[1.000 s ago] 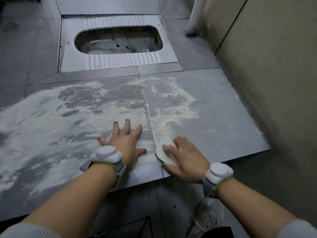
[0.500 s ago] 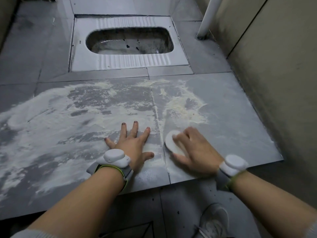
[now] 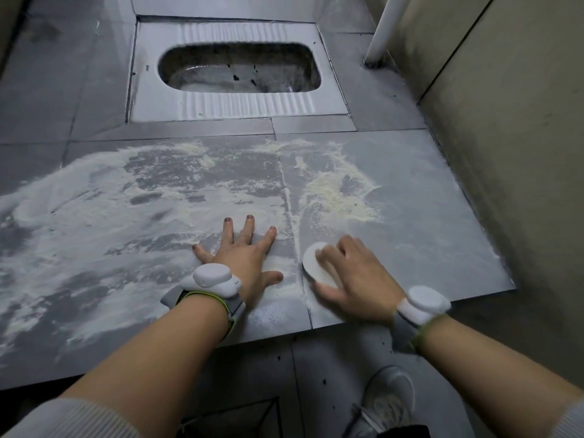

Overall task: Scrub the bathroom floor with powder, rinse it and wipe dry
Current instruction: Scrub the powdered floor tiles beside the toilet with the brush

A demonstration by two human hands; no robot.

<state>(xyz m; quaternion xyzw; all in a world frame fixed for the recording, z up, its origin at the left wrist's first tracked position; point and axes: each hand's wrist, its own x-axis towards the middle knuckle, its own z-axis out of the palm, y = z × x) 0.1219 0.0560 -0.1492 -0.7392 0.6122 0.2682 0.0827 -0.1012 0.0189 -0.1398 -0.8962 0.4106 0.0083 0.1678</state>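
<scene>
Pale yellowish powder (image 3: 335, 194) is smeared across the raised grey floor tiles (image 3: 426, 222), thick on the left and in a patch right of the tile joint. My left hand (image 3: 243, 260) lies flat on the tile with fingers spread, just left of the joint. My right hand (image 3: 354, 279) grips a white oval scrubber (image 3: 314, 263) and presses it onto the tile just right of the joint. The right hand is motion-blurred. Both wrists wear white bands.
A squat toilet pan (image 3: 234, 71) is set in the floor behind the powdered tiles. A white pipe (image 3: 384, 30) rises at the back right beside the beige wall (image 3: 505, 153). My shoe (image 3: 388, 403) stands on the lower floor by the tile step.
My right hand has slid the scrubber forward and then slightly back near the joint, spreading the powder patch. My left hand stays planted flat.
</scene>
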